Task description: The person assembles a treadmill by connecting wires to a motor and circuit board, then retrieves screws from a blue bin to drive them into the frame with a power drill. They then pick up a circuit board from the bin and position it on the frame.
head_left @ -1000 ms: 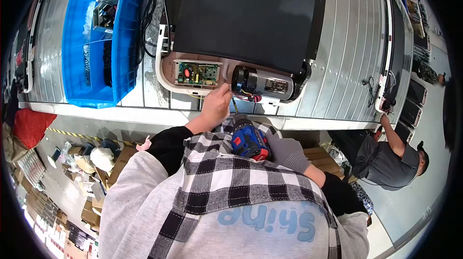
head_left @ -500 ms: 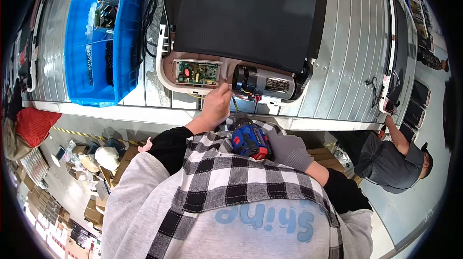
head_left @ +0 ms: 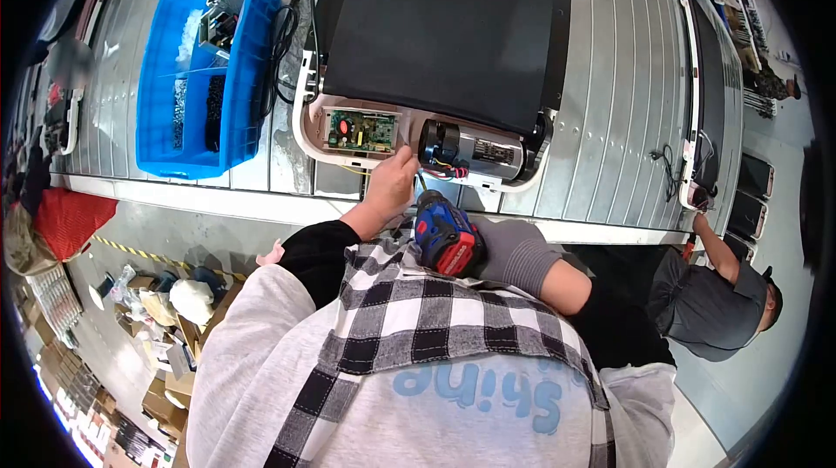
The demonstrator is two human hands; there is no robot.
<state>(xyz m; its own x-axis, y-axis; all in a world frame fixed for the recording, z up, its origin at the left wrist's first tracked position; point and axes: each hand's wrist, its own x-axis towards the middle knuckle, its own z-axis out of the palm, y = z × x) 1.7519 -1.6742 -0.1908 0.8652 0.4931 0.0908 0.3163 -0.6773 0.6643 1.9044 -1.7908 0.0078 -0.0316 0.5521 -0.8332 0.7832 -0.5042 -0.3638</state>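
My right hand (head_left: 515,255), in a grey glove, grips a blue and red cordless drill (head_left: 448,237). The drill's bit points up toward the near edge of a treadmill (head_left: 305,133), close to my left fingertips. My bare left hand (head_left: 392,185) is closed in a pinch at that edge; whatever lies between the fingers is too small to make out. Just beyond it, a green circuit board (head_left: 370,131) sits in the open housing, left of a cylindrical motor (head_left: 483,151) with coloured wires. The black running belt (head_left: 440,24) stretches away behind them.
A blue bin (head_left: 157,133) with parts and screws stands on the slatted metal bench (head_left: 601,120), left of the treadmill. A black cable (head_left: 277,59) lies between them. At the right, a person (head_left: 710,294) works at another treadmill (head_left: 694,120). Cardboard boxes (head_left: 165,403) lie on the floor.
The drill has tilted, and its body shows more of its red base. The view has shifted slightly. My left hand keeps its pinch at the treadmill's edge.
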